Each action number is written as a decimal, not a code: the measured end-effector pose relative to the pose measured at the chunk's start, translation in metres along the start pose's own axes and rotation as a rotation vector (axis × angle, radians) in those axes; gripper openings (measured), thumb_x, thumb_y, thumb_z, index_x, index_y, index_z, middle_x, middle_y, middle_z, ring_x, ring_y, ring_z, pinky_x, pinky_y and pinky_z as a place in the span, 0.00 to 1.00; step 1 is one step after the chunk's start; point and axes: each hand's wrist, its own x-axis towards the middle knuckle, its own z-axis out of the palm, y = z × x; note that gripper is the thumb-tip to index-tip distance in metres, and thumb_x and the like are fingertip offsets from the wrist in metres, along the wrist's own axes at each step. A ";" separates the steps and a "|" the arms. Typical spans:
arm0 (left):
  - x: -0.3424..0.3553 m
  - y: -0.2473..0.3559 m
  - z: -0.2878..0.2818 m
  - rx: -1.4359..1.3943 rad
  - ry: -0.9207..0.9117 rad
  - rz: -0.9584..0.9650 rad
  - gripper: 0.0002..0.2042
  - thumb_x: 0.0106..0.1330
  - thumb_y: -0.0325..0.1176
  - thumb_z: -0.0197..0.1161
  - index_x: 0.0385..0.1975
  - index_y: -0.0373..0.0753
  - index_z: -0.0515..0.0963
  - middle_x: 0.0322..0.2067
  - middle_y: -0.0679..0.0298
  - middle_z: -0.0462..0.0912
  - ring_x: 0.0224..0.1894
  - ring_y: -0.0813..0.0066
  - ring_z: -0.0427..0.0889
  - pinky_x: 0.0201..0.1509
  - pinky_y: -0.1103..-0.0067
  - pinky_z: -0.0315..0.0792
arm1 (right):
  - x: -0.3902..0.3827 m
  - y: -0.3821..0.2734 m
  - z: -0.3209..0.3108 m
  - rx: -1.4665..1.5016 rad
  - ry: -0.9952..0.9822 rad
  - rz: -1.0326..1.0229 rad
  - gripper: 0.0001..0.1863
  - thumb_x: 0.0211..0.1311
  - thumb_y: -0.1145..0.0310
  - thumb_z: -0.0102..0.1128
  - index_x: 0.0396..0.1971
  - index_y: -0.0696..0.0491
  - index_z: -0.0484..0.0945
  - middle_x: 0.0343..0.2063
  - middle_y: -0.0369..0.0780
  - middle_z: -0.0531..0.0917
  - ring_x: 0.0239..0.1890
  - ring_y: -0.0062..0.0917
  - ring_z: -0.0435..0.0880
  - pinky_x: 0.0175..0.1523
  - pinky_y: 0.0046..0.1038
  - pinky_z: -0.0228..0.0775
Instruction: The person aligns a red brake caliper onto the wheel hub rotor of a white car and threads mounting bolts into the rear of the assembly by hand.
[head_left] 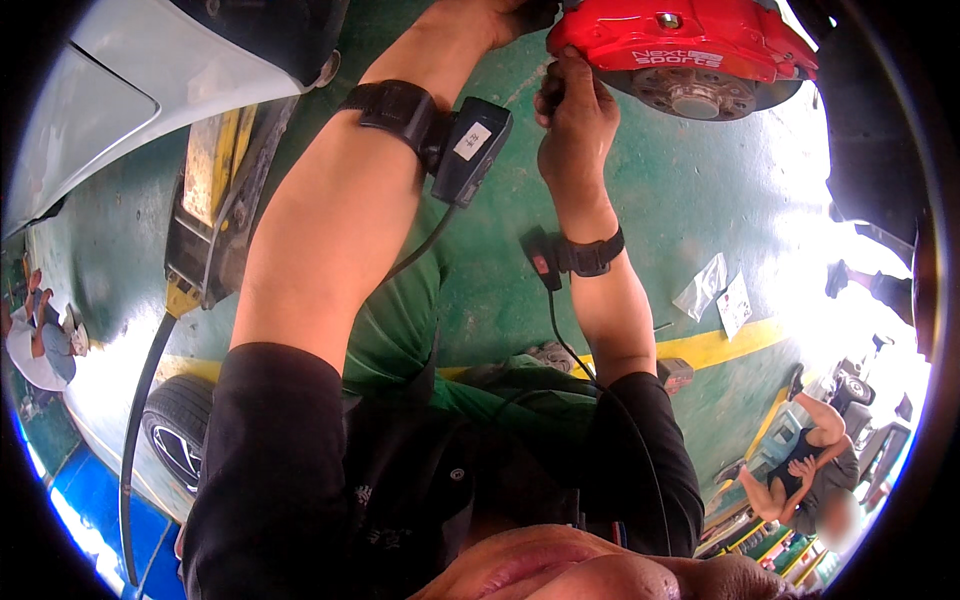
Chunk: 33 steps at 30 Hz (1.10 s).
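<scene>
A red brake caliper (pixel 690 35) with white lettering fills the top right of the head view, over a round metal wheel hub (pixel 692 95). My right hand (pixel 582 115) is raised to the caliper's lower left edge. Its fingers are curled, and one fingertip meets the red metal; whatever they may hold is hidden. My left hand (pixel 492 18) reaches up to the left of the caliper, beside something dark at the top edge. Its fingers are out of sight there. Both forearms wear black straps with small cabled boxes (pixel 472 150).
A floor jack (pixel 205 230) with a long handle stands left, under a white car panel (pixel 130 110). A loose wheel (pixel 180 425) lies behind it. On the green floor are a clear plastic bag (pixel 700 287) and a white packet (pixel 735 305). A person (pixel 800 460) sits right, another left.
</scene>
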 end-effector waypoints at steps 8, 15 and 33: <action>0.000 0.001 -0.003 0.014 -0.062 0.021 0.04 0.64 0.27 0.64 0.35 0.46 0.82 0.29 0.66 0.83 0.30 0.70 0.79 0.34 0.75 0.75 | 0.000 -0.001 0.002 0.063 0.017 0.002 0.14 0.68 0.60 0.68 0.32 0.57 0.80 0.20 0.32 0.75 0.18 0.16 0.68 0.23 0.21 0.56; 0.003 -0.003 -0.005 -0.034 -0.065 0.038 0.06 0.66 0.27 0.63 0.40 0.44 0.82 0.31 0.65 0.84 0.31 0.69 0.80 0.34 0.75 0.76 | -0.001 -0.001 0.004 0.058 0.019 0.006 0.15 0.69 0.60 0.67 0.31 0.56 0.80 0.20 0.32 0.75 0.18 0.16 0.69 0.22 0.21 0.56; -0.011 -0.001 0.008 -0.067 -0.122 0.026 0.08 0.69 0.28 0.61 0.46 0.41 0.82 0.37 0.64 0.87 0.40 0.66 0.86 0.44 0.70 0.83 | 0.000 -0.003 0.003 0.023 0.033 0.002 0.15 0.68 0.60 0.67 0.31 0.57 0.80 0.20 0.33 0.75 0.18 0.17 0.69 0.23 0.21 0.55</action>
